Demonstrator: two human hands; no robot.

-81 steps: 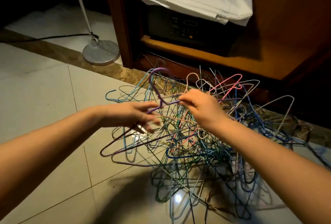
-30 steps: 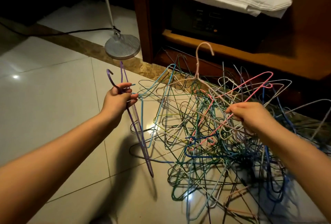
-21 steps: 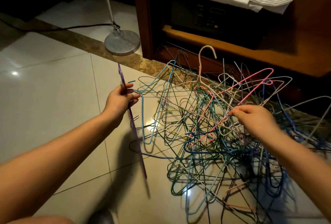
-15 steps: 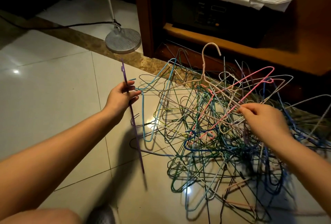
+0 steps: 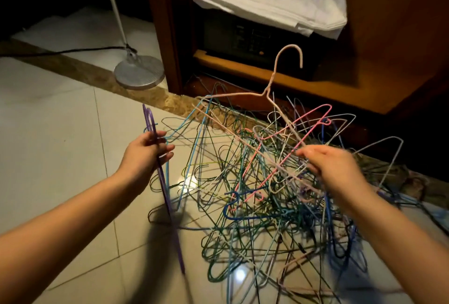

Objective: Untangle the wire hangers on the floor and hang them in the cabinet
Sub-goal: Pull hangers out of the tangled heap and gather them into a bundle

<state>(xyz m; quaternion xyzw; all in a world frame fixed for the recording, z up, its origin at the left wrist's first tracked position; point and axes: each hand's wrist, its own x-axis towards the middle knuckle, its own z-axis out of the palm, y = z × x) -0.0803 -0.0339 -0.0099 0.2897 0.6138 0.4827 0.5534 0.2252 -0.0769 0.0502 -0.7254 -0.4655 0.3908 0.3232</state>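
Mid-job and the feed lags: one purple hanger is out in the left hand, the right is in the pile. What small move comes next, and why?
Probably lift the pale pink hanger a little higher with the right hand. Its hook already stands above the pile, but its lower wires are crossed by a brighter pink hanger. The left hand holds the purple hanger clear of the tangle.

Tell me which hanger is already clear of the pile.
The purple hanger, gripped in the left hand and held edge-on to the left of the tangle. The others remain interlocked.
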